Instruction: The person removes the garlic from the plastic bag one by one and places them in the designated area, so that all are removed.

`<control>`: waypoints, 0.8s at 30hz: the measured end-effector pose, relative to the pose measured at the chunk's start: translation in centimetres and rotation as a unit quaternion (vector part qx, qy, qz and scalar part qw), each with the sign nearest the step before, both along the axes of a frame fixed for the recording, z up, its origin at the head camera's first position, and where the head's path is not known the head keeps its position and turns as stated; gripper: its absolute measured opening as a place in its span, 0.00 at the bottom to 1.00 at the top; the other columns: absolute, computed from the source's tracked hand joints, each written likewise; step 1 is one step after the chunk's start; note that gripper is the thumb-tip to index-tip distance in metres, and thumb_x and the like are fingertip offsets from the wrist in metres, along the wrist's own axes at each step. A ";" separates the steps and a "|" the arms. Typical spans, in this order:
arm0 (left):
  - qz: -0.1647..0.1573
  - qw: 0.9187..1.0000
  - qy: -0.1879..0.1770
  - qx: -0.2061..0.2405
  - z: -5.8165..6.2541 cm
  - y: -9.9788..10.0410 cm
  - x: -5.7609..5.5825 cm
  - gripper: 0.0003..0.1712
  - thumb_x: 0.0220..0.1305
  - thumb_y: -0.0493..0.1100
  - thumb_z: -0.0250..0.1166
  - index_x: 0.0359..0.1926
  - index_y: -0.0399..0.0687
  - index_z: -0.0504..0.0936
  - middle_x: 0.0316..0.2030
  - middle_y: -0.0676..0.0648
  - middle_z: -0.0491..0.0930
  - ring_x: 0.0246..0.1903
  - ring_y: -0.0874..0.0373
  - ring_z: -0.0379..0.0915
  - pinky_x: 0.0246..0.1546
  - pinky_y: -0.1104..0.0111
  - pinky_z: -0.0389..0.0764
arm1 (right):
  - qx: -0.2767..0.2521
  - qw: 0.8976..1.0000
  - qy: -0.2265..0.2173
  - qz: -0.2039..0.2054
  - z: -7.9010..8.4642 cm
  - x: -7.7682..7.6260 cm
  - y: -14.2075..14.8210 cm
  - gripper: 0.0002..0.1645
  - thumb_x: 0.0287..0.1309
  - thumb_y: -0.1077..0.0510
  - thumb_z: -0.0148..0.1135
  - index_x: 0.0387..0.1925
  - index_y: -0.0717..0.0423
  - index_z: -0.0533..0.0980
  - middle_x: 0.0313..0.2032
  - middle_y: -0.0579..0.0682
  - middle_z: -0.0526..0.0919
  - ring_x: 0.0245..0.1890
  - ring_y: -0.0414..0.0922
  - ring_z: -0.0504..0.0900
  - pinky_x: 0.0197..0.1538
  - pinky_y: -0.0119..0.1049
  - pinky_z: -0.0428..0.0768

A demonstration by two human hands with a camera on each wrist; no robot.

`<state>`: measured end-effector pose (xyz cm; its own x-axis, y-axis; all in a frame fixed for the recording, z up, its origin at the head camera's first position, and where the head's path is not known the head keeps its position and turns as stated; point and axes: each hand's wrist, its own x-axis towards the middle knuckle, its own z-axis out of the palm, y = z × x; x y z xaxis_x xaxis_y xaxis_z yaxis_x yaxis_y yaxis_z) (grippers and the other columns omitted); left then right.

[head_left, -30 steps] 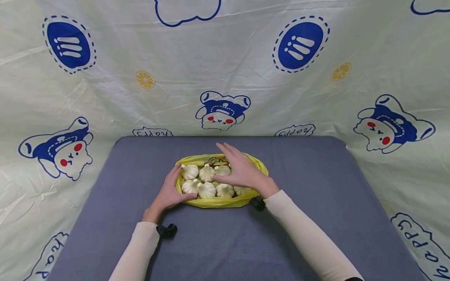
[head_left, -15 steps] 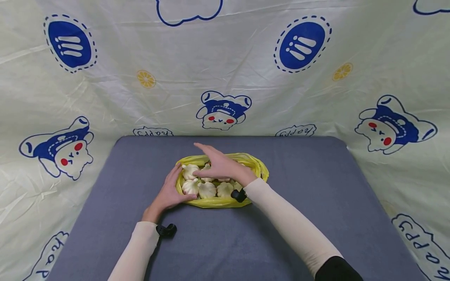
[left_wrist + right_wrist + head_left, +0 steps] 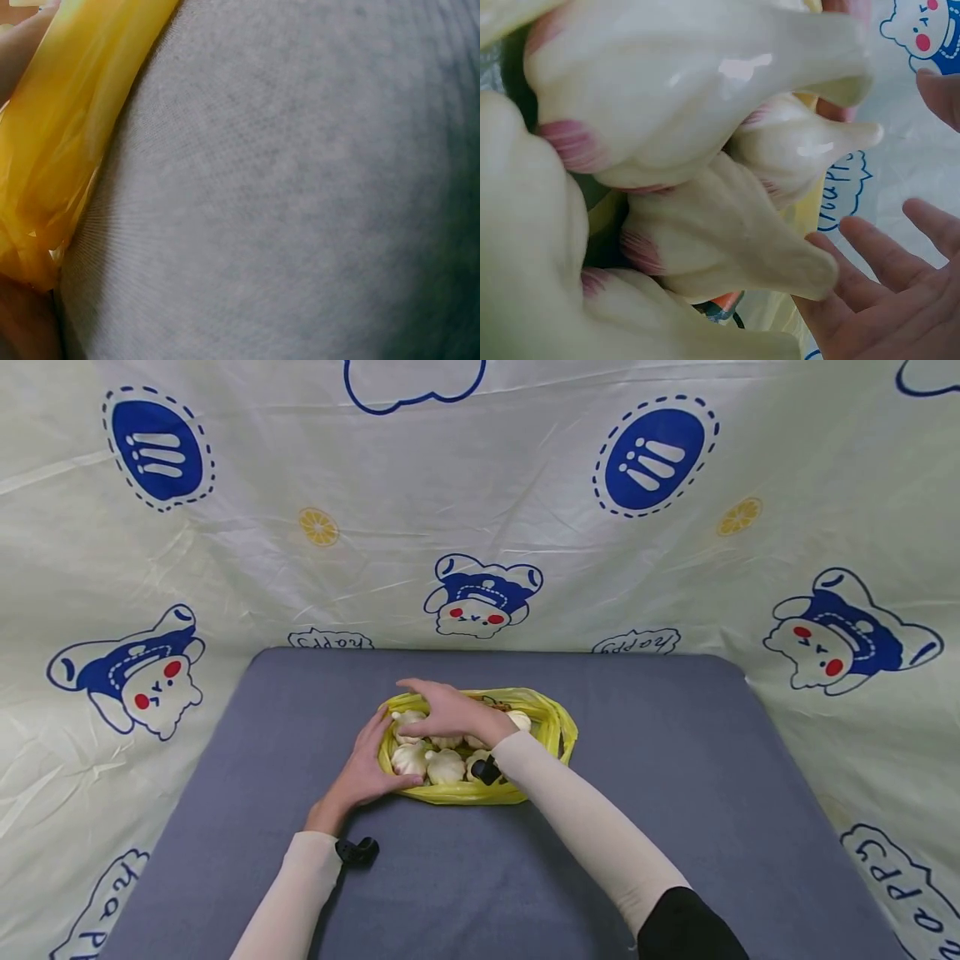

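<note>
A yellow plastic bag (image 3: 557, 722) lies on the table with its mouth rolled wide. Several garlic bulbs (image 3: 446, 767) sit packed inside it, white and glossy with pink streaks in the right wrist view. My left hand (image 3: 363, 770) holds the bag's left end, fingers along the side and thumb at the front rim; in the left wrist view the yellow plastic (image 3: 82, 135) is beside that hand. Above the back-left bulbs hovers my right hand (image 3: 453, 714), fingers spread. In the right wrist view its fingers are apart from the nearest garlic bulb (image 3: 720, 232).
The table (image 3: 675, 760) has a grey-blue cover. Behind it and at the sides hangs a pale printed curtain (image 3: 540, 460). Something printed in orange and green shows beneath the bulbs (image 3: 724, 304) in the right wrist view. A black wrist camera (image 3: 358, 852) is strapped to the left wrist.
My right hand has moved leftward over the bulbs, from the bag's right half to its back-left corner, uncovering a bulb at the right. My left hand keeps its place at the left end.
</note>
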<state>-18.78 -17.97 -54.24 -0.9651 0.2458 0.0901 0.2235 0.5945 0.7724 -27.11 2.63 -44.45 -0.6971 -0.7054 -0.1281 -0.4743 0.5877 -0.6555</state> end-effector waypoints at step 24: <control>-0.002 1.000 -0.003 -0.004 -0.2 -0.1 -0.1 0.70 0.47 0.60 0.83 0.82 0.48 0.52 0.83 0.47 0.41 0.81 0.41 0.34 0.75 0.33 0.48 | 0.045 0.999 -0.002 0.003 -1.4 -1.8 -1.1 0.28 0.68 0.46 0.66 0.65 0.53 0.78 0.62 0.54 0.82 0.65 0.51 0.78 0.68 0.46 0.76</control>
<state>-18.85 -18.02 -54.39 -0.9645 0.2510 0.0819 0.2214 0.6001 0.7686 -28.96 1.56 -45.81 -0.6925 -0.6949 -0.1939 -0.4753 0.6416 -0.6020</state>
